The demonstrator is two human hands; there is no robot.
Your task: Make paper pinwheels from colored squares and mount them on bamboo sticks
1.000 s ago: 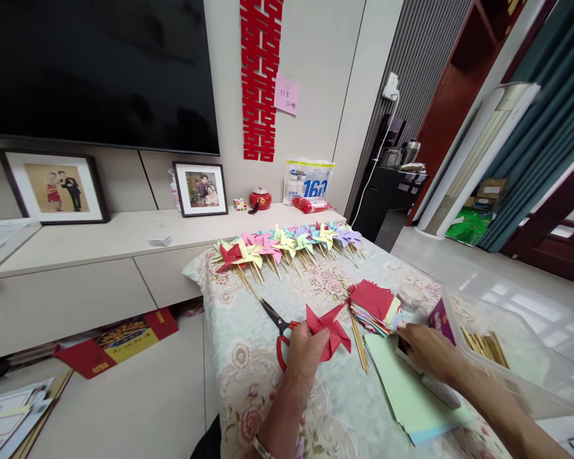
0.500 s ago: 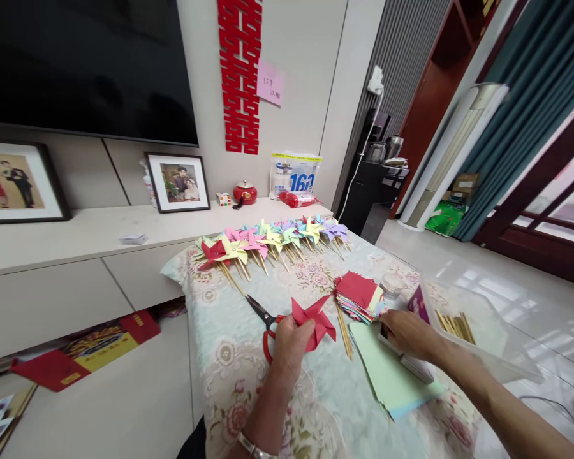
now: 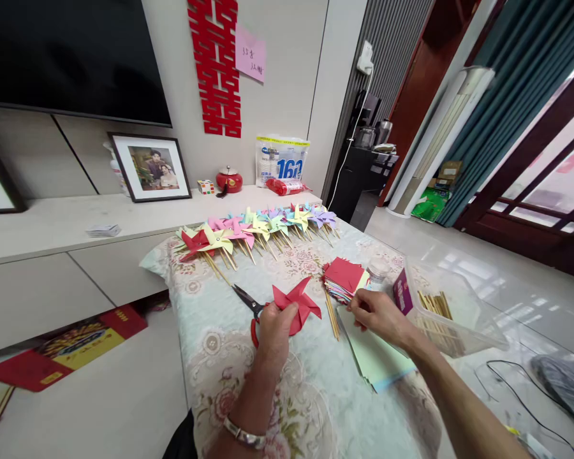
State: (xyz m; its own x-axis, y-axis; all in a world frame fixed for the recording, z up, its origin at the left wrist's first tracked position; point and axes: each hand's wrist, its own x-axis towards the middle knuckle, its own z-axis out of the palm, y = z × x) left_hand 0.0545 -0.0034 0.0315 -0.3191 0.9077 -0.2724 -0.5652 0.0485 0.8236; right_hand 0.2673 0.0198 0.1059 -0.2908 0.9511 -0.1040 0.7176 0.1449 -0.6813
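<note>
My left hand [image 3: 275, 331] pinches a red paper pinwheel [image 3: 300, 307] near its centre, thumb on top. Under and beside that hand lie black-bladed scissors [image 3: 247, 302] with red handles. My right hand [image 3: 380, 315] is closed, fingertips pressed together, above light green paper sheets [image 3: 380, 360]; whatever it pinches is too small to make out. Between the hands are a few thin wooden sticks [image 3: 331, 315]. Just beyond my right hand sits a stack of coloured paper squares [image 3: 345, 276], red on top.
Finished pinwheels on sticks [image 3: 270, 228] line the table's far edge. At right, a clear plastic bin [image 3: 463, 306] holds sticks, with a small round clear container [image 3: 377, 269] beside it. A white cabinet [image 3: 62, 220] stands behind the floral tablecloth [image 3: 234, 382].
My right hand has lifted and moved left from a small white box on the green sheets; the box no longer shows. My left hand still holds the pinwheel. The view has shifted slightly.
</note>
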